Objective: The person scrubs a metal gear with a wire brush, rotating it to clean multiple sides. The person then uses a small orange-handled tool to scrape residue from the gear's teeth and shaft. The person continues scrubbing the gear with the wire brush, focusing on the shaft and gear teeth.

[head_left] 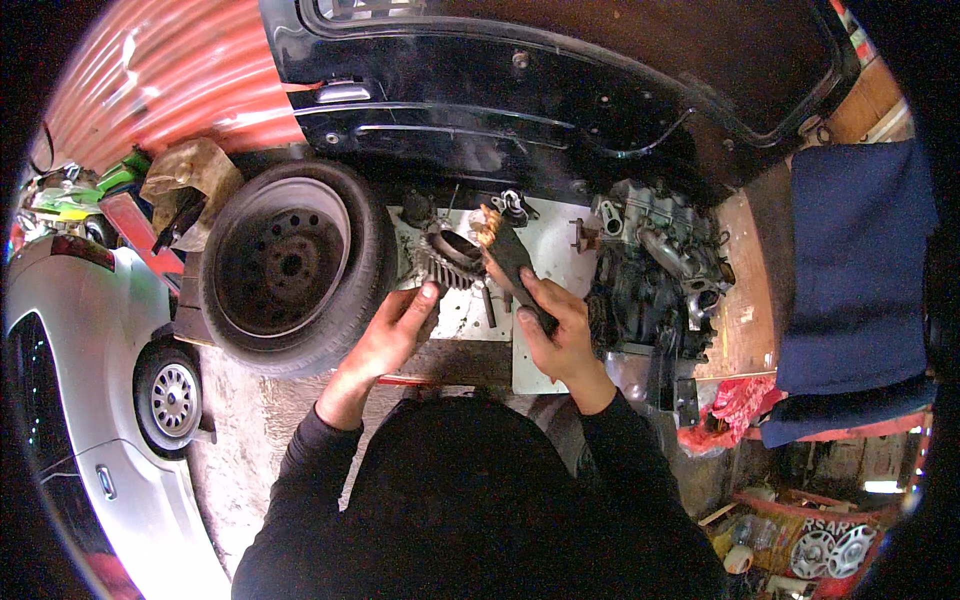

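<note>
My left hand (392, 332) is closed on the near left edge of a dark finned metal part (460, 272) with a round opening, thumb on top. In my right hand (560, 335) is a wire brush (512, 262), its dark block slanting up and left. Its yellowish bristles (489, 226) are beside the far right rim of the finned part; whether they touch it I cannot tell. Beneath both is a white, stained work surface (560, 250). A small metal part (514, 207) lies behind the brush.
A tyre on a steel wheel (292, 258) stands to the left. On the right sits an engine block (655, 270), beside a dark blue cloth (855, 270) and red plastic (745, 405). A black car panel (450, 120) spans the back; a silver car (100, 420) stands far left.
</note>
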`<action>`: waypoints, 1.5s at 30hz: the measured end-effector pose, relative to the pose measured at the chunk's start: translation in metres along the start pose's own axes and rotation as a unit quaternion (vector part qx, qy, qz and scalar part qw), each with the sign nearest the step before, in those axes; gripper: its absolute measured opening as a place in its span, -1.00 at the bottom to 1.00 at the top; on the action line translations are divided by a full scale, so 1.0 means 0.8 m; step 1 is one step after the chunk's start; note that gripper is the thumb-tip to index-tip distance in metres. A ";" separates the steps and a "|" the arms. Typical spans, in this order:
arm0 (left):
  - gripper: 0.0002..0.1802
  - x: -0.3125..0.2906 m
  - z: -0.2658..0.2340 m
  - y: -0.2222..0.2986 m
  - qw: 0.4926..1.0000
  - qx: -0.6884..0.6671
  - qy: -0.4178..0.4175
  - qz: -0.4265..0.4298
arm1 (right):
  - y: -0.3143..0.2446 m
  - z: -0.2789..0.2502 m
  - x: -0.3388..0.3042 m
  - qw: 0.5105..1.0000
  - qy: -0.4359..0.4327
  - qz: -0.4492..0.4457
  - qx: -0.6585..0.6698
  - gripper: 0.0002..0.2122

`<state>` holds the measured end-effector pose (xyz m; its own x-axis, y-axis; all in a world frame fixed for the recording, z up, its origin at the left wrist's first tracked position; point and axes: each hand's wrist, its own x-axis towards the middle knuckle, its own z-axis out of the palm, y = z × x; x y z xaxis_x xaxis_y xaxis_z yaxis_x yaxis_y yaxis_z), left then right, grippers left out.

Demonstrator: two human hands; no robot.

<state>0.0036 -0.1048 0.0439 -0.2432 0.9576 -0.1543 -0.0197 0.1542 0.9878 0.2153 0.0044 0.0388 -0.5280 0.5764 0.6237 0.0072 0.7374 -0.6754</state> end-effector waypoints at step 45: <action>-0.48 0.000 0.010 0.012 0.997 -0.041 0.058 -0.009 | -0.048 0.019 0.016 0.999 0.025 0.023 0.007 -0.57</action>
<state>0.0109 -0.1014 0.0532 -0.3524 0.9196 -0.1736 -0.1036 0.1460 0.9838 0.1951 -0.0219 0.0666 -0.4847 0.6259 0.6110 0.0172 0.7053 -0.7087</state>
